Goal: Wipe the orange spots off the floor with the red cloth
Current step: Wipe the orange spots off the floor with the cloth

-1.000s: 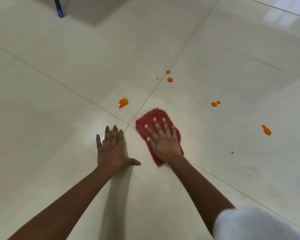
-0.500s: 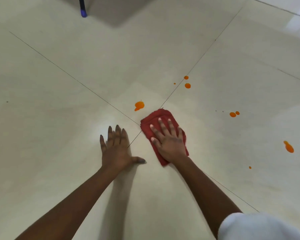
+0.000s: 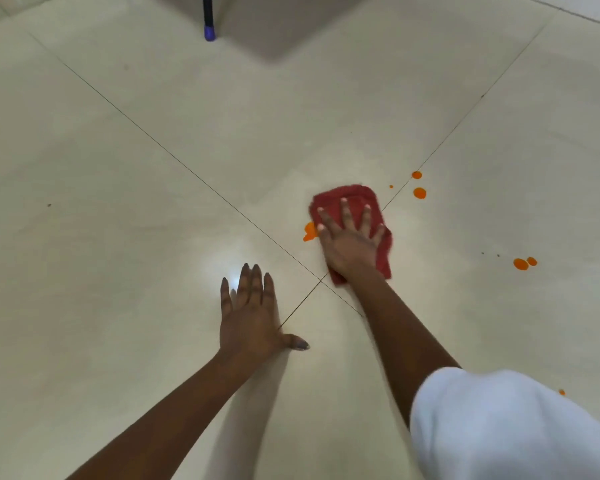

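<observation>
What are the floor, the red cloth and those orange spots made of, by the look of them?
Floor: probably glazed ceramic or polished stone tile; pale, glossy, with a glare patch and thin joint lines. Red cloth: soft fabric, perhaps terry; matte, rumpled edges. Orange spots: some liquid or sauce, in rounded drops; which, I cannot tell.

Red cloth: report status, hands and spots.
Right hand flat on red cloth, cloth edge at nearest orange splat. Left hand flat on floor, holding nothing. Seam spots and right pair unwiped, nothing between.
</observation>
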`<state>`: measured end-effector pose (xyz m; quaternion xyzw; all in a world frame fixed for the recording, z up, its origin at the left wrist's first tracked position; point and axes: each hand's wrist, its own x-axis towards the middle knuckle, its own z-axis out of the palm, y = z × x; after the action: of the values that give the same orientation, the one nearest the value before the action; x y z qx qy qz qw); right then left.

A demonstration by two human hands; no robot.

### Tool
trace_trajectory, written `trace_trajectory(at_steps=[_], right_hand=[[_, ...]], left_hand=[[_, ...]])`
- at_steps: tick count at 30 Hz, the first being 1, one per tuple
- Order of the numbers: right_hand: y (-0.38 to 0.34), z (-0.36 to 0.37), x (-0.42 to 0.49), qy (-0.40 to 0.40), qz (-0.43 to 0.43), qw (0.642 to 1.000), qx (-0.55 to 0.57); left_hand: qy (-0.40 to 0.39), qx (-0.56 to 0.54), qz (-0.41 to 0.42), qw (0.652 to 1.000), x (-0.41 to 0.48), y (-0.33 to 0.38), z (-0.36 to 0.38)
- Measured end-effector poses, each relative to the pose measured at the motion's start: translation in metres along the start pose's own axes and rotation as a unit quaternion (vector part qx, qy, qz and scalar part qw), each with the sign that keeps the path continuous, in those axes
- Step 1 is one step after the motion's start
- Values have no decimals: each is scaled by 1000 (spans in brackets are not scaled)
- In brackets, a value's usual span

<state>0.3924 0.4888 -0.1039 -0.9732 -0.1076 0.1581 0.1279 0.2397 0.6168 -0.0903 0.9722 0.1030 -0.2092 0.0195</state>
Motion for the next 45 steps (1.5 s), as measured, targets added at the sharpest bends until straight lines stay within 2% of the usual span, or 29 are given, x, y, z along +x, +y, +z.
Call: trace_trajectory(at_steps=[3, 5, 6, 8, 10, 11, 12, 15, 17, 19, 20, 22, 23, 28, 32, 33, 35, 37, 38, 40, 41, 43, 45], right_hand=[[-41, 12, -16, -35, -104, 994, -19], [-26, 25, -52, -27, -162, 986, -41], [-6, 25, -67, -5, -164, 985, -51], [30, 14, -55, 44, -111, 990, -69], [37, -1, -13, 33, -14, 998, -45], [24, -5, 6, 19, 13, 1000, -18], [2, -3, 16, 3, 4, 1000, -16], [-53, 25, -22, -22, -145, 988, -43], [-37, 36, -62, -20, -201, 977, -63], [7, 23, -63, -3, -161, 985, -64], [26, 14, -51, 4, -111, 991, -71], [38, -5, -17, -3, -3, 1000, -30], [31, -8, -6, -5, 17, 1000, -2], [-9, 15, -29, -27, -87, 996, 0], [-17, 15, -31, -11, -69, 998, 9], [-26, 18, -39, -17, -88, 996, 3], [-35, 28, -75, -45, -181, 982, -32], [-11, 40, -117, -66, -256, 963, -47], [10, 38, -130, -66, -260, 962, -52], [39, 28, -118, -41, -213, 975, -51], [41, 22, -101, -29, -159, 986, -50], [12, 14, -68, -28, -65, 997, -27], [-29, 23, -72, -51, -116, 992, -29]], left_hand=[[2, -5, 2, 1000, -2, -2, 1], [14, -18, 0, 1000, -3, -4, 3], [16, -17, 0, 1000, -4, -4, 3], [19, -5, -1, 1000, -2, -3, 3], [8, -2, -1, 1000, -1, -2, 2], [8, -5, 1, 1000, -1, -2, 2], [10, -7, 2, 1000, -1, -2, 2], [19, -9, 2, 1000, -2, -5, 3], [19, -12, -5, 1000, -4, -6, 3], [21, -13, -3, 1000, -4, -5, 1], [18, -13, -4, 1000, -5, -4, 1], [17, -11, -9, 1000, -6, -3, 0], [16, -8, -6, 1000, -5, -2, -2], [18, -7, -21, 1000, -13, -10, -2], [15, -15, -54, 998, -22, -24, 7], [11, -19, -54, 998, -24, -26, 7], [2, -29, -52, 998, -26, -26, 4], [0, -35, -51, 998, -28, -27, 3], [1, -33, -52, 998, -29, -27, 3], [3, -16, -52, 999, -28, -27, 1], [2, -9, -53, 999, -27, -26, 0], [2, -13, -58, 998, -27, -24, 0], [0, -28, -59, 998, -28, -24, 0]])
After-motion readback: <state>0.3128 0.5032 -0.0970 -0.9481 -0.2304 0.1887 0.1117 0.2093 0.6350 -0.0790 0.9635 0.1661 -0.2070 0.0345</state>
